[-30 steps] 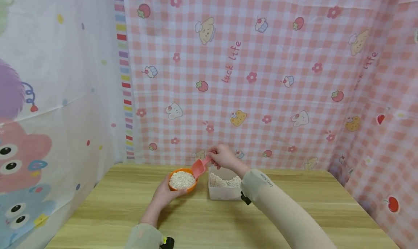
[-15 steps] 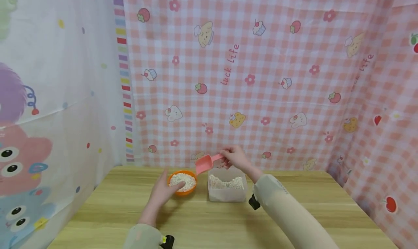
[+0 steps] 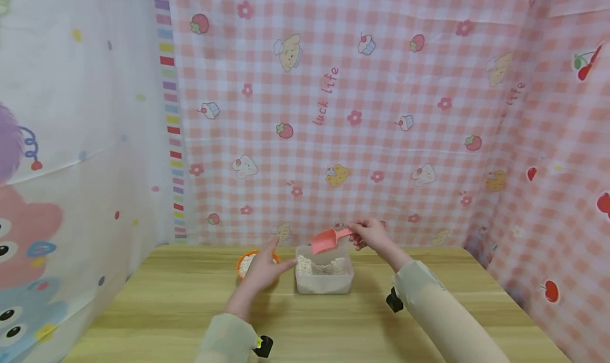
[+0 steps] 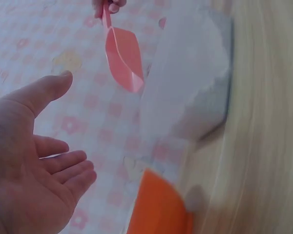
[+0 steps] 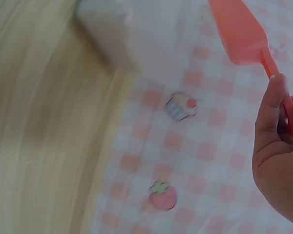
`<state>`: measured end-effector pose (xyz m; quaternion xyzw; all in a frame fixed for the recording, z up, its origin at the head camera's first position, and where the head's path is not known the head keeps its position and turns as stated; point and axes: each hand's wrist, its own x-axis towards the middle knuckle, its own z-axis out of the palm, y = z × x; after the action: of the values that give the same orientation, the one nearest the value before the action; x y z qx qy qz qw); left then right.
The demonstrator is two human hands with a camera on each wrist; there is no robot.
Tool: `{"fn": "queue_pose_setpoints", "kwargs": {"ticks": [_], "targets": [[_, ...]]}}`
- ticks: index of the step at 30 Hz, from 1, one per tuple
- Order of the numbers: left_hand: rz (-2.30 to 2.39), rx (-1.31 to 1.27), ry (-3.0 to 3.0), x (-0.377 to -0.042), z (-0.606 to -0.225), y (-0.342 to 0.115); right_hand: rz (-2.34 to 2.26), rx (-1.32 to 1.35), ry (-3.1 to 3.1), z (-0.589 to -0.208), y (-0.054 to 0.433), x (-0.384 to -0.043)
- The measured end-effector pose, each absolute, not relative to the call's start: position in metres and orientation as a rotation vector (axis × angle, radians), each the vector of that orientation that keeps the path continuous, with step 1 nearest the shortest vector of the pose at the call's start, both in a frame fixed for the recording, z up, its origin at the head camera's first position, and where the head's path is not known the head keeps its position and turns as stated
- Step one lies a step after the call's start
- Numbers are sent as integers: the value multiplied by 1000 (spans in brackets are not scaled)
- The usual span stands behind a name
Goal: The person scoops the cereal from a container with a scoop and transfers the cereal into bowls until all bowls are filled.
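My right hand grips the handle of a pink scoop, holding it above a translucent white box. Pale flakes that look like oats lie inside that box, with a hollow in their middle. In the right wrist view, thumb and fingers wrap the handle of the scoop. My left hand is in the air between the orange bowl and the box, its fingers spread and holding nothing. The bowl contains the same pale flakes and is partly hidden behind this hand. The left wrist view shows the orange bowl below the open palm.
Bowl and box stand side by side near the back edge of a wooden table. A pink checked cloth hangs close behind them. Another printed cloth borders the left side.
My left hand has let go of the orange bowl and moved right. My right hand has carried the scoop from the bowl's rim rightward to over the box. The view has shifted slightly.
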<state>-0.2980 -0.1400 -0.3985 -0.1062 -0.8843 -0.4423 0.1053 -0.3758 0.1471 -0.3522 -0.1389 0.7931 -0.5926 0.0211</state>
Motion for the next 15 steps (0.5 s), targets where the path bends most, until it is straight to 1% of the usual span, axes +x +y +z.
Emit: {"fn": "queue_pose_setpoints", "kwargs": {"ticks": [7,15], "targets": [[-1403,-327,-2670,-307,-416,-115,-1829,-352,2488,-372,167,-380],[-1452,-432,-2670,-313,-431,-104,-1808,-343,2471,-390,173,-383]]}}
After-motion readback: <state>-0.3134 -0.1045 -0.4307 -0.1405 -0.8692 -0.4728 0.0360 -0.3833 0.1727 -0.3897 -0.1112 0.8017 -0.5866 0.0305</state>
